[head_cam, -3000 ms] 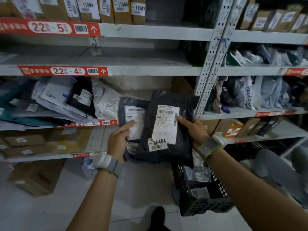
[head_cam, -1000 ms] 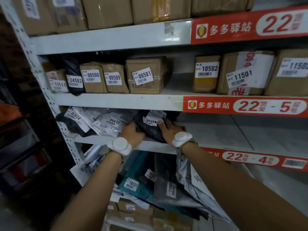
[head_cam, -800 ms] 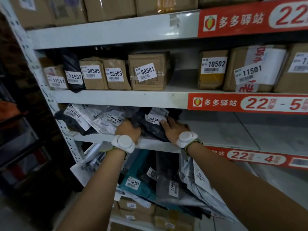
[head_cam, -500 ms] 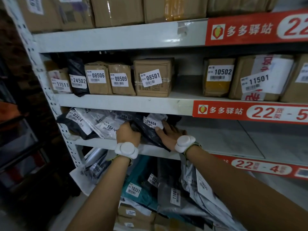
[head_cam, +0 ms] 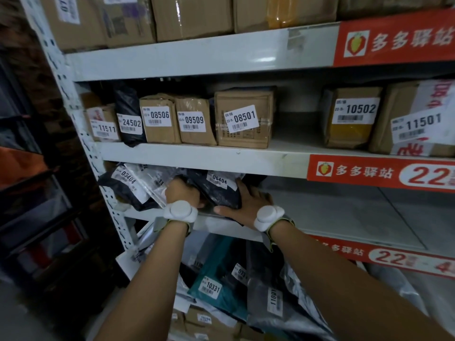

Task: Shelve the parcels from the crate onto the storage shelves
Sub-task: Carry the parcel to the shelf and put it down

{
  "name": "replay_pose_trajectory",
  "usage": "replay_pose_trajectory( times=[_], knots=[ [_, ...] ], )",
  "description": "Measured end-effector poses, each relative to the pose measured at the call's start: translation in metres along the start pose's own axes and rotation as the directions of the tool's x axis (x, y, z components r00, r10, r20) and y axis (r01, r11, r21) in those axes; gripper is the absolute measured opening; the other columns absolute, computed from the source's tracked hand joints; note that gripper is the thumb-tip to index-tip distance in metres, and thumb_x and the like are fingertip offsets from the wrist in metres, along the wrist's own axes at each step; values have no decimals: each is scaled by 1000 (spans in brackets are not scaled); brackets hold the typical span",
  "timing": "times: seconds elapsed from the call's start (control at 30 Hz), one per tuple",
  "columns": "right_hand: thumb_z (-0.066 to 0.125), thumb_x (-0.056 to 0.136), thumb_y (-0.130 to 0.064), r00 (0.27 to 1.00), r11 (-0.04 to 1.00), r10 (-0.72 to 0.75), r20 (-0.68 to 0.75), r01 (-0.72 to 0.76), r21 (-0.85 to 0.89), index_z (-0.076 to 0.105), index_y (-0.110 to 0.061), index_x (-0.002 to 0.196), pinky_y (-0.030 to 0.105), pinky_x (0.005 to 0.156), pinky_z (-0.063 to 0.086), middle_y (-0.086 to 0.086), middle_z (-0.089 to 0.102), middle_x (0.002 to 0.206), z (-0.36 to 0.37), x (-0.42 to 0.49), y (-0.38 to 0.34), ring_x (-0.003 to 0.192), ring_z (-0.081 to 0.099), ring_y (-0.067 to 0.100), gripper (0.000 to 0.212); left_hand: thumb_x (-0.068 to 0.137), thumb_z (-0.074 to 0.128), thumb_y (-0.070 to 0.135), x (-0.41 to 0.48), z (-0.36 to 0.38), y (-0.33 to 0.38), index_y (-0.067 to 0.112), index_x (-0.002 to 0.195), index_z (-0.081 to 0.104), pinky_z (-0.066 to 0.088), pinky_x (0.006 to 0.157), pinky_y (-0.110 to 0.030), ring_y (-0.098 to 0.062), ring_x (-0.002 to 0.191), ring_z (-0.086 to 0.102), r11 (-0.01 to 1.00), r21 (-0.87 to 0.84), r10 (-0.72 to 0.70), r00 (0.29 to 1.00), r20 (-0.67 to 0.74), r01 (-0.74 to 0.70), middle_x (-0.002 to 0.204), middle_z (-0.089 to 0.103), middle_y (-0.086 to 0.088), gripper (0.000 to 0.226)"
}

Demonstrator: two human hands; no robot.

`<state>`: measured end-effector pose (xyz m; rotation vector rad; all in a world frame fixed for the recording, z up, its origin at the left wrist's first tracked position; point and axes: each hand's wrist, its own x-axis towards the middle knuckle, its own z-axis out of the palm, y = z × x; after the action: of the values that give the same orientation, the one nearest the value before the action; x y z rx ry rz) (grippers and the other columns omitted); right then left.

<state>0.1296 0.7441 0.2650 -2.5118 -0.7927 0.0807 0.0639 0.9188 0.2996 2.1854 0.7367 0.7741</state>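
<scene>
Right hand (head_cam: 248,205) still presses black parcel (head_cam: 221,190) onto shelf (head_cam: 344,212).

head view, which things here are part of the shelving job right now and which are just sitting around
In the job: black parcel 06404, left hand, right hand, the shelf under it.
Just sitting: box 08501, box 10502, teal parcel 10331, parcel 03404.

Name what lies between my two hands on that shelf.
The black parcel labelled 06404 lies between the left hand and the right hand, both touching it, on the shelf. The head view shows it.
</scene>
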Motion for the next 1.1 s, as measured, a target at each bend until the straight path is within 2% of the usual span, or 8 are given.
replay_pose_trajectory(
  times=[0.1, 0.2, 0.4, 0.57, 0.67, 0.83, 0.97, 1.1],
  knots=[
    [46, 64, -95, 1000, 997, -7, -29, 9, 82, -4, -44, 154, 57, 119, 17, -4, 14, 165, -1, 1, 1, 149, 21, 30, 115, 94, 48, 4, -1, 0, 7, -3, 96, 66, 43, 71, -34, -36, 98, 64, 997, 76, -11, 1000, 18, 9, 101, 67, -23, 19],
    [51, 70, -88, 998, 993, 3, -58, 4, 120, 1, -41, 155, 50, 119, 23, -4, 23, 163, -2, 2, 1, 146, 29, 28, 109, 90, 47, 7, -6, 4, 7, 1, 78, 56, 40, 67, -35, -36, 83, 60, 998, -58, -30, 999, -41, 27, 89, 61, -21, 16],
    [40, 68, -90, 999, 990, 5, -36, 0, 139, 3, -40, 154, 46, 118, 26, -6, 31, 160, -4, 1, 2, 142, 38, 29, 106, 100, 41, 16, -13, -8, -11, 1, 104, 44, 45, 69, -36, -32, 79, 57, 940, -339, -97, 984, -148, 41, 91, 56, -16, 15],
    [30, 70, -93, 999, 998, 6, -41, -3, 65, 1, -35, 156, 50, 117, 23, -2, 30, 161, -2, -2, -3, 142, 37, 31, 108, 85, 58, 53, -21, -2, -34, 18, 105, 50, 58, 67, -47, -40, 78, 71, 751, -622, -231, 971, 65, 220, 90, 68, -13, 41],
    [30, 66, -97, 999, 998, -2, -48, 5, 59, 4, -38, 156, 51, 118, 21, -2, 23, 163, -1, -3, -4, 146, 29, 30, 110, 96, 57, 38, -48, 3, -18, 11, 114, 46, 52, 53, -35, -35, 61, 69, 698, -658, -192, 959, 207, 282, 86, 67, -17, 35],
    [38, 86, -80, 999, 1000, 16, -45, -17, -7, 13, -45, 154, 47, 122, 12, 5, 13, 160, -8, -14, -9, 148, 15, 32, 81, 88, 73, 24, -54, 12, -20, 5, 92, 49, 58, 54, -36, -33, 55, 68, 736, -636, -114, 968, 221, 232, 76, 68, -24, 31],
    [21, 100, -64, 1000, 1000, -10, -14, 10, -12, 9, -45, 155, 48, 122, 9, 6, 18, 162, -4, -5, -6, 149, 16, 29, 60, 94, 66, 19, -48, 13, -29, 0, 85, 53, 60, 57, -38, -32, 55, 69, 733, -641, -107, 969, 224, 229, 72, 68, -28, 25],
    [23, 102, -55, 998, 998, -4, -58, 0, -58, 12, -44, 155, 48, 118, 21, 8, 34, 157, 1, 2, -5, 142, 32, 33, 56, 93, 68, 24, -48, 15, -35, 11, 73, 46, 60, 58, -42, -29, 52, 67, 748, -631, -119, 977, 179, 207, 57, 64, -11, 32]
  ],
)
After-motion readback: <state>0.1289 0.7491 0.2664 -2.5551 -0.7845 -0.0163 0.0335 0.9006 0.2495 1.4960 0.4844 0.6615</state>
